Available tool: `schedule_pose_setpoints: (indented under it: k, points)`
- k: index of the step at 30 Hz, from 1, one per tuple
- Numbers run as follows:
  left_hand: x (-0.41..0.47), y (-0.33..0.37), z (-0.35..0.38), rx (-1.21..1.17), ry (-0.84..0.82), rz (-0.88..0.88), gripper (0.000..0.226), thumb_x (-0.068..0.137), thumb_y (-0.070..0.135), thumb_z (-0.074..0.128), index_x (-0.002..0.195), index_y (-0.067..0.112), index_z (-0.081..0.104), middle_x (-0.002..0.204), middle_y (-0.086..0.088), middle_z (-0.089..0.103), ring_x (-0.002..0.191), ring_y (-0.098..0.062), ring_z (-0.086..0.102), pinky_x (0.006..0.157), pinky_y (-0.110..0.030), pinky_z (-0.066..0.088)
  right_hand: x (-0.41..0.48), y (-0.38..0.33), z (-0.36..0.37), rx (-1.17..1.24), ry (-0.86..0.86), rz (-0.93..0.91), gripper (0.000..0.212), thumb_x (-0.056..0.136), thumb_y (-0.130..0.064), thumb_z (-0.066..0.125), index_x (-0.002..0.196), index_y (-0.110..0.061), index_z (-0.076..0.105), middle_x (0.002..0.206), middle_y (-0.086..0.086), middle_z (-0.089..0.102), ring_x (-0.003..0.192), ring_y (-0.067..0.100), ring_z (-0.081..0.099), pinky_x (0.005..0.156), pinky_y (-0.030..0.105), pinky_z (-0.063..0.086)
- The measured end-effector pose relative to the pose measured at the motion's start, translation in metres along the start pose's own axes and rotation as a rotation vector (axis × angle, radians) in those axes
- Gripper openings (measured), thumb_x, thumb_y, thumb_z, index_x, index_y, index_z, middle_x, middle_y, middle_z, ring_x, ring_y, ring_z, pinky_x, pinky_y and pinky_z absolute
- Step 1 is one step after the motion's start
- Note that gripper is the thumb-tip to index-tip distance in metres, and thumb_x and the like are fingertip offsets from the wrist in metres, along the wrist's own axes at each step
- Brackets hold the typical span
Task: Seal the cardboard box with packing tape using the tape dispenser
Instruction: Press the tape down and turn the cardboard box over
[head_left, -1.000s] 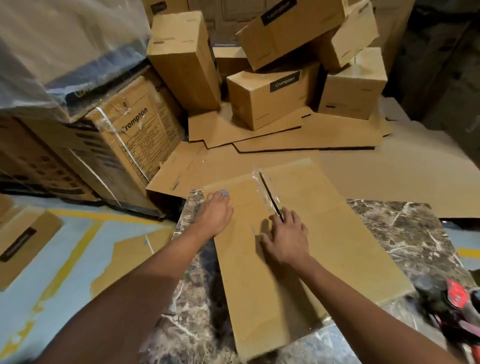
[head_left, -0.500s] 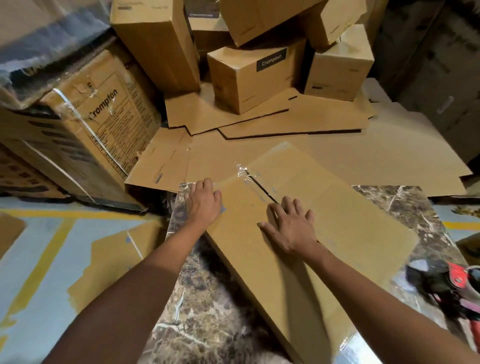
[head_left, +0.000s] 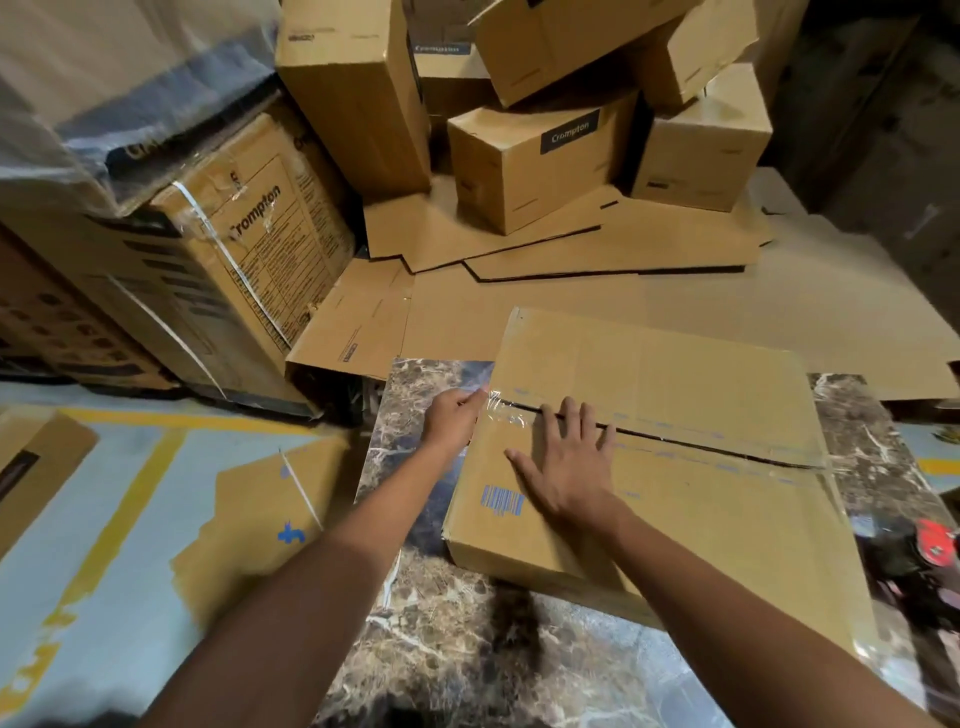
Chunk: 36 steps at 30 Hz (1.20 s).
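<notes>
Showing the flat brown cardboard box (head_left: 675, 519) after a turn on the dark marble-patterned tabletop (head_left: 441, 649): its centre seam (head_left: 701, 444), which half a second ago ran up toward the top of the frame, now lies left to right across the middle. Both hands have shifted with it and are apart. The left hand (head_left: 457, 415) sits at the box's left edge, fingertips on the crinkled end of the strip of clear packing tape (head_left: 501, 410); whether it pinches or only presses that end cannot be told. The right hand (head_left: 566, 462) lies flat on the box top, fingers spread, its fingertips reaching the seam. Tape already covers the seam to the right edge, where it wraps over. The red and black tape dispenser (head_left: 930, 540) lies blurred at the right edge of the frame, untouched. Judged from this, taping of this seam is done and the hands are smoothing its end down.
</notes>
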<state>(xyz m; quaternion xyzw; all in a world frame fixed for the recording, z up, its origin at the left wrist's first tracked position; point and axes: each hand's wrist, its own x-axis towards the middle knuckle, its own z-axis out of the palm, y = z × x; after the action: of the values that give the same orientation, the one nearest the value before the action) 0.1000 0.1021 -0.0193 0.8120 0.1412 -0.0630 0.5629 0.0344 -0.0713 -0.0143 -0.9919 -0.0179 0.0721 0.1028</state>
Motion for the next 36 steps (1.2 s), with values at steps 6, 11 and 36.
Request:
schedule_pose_setpoints:
  k: [6,11,36]
  points:
    - [0.004,-0.013,0.004,-0.376,-0.031,-0.193,0.014,0.091,0.014,0.067,0.080,0.005,0.066,0.080,-0.012,0.067,0.069,-0.023,0.055,0.055,-0.028,0.045,-0.005,0.008,-0.001,-0.011,-0.008,-0.034,0.091,0.086,-0.079,0.014,0.156,-0.021,0.011,0.164,0.013,0.004,0.151,0.035,-0.001,0.119,0.060,0.003]
    - [-0.012,-0.020,0.001,-0.659,-0.074,-0.323,0.013,0.092,0.011,0.065,0.080,0.004,0.064,0.063,-0.004,0.060,0.046,-0.010,0.050,0.044,-0.019,0.043,-0.013,0.007,0.000,-0.049,0.000,-0.064,0.091,0.085,-0.080,0.015,0.155,-0.022,0.015,0.164,0.013,0.009,0.151,0.035,0.003,0.118,0.060,0.008]
    - [-0.033,-0.041,0.025,0.100,-0.046,0.106,0.044,0.104,0.028,0.039,0.148,0.020,0.041,0.137,0.004,0.054,0.124,-0.017,0.051,0.105,-0.038,0.042,-0.018,0.008,0.005,-0.102,-0.019,-0.081,0.088,0.087,-0.078,0.010,0.154,-0.021,0.016,0.163,0.013,0.013,0.150,0.035,0.007,0.117,0.061,0.012]
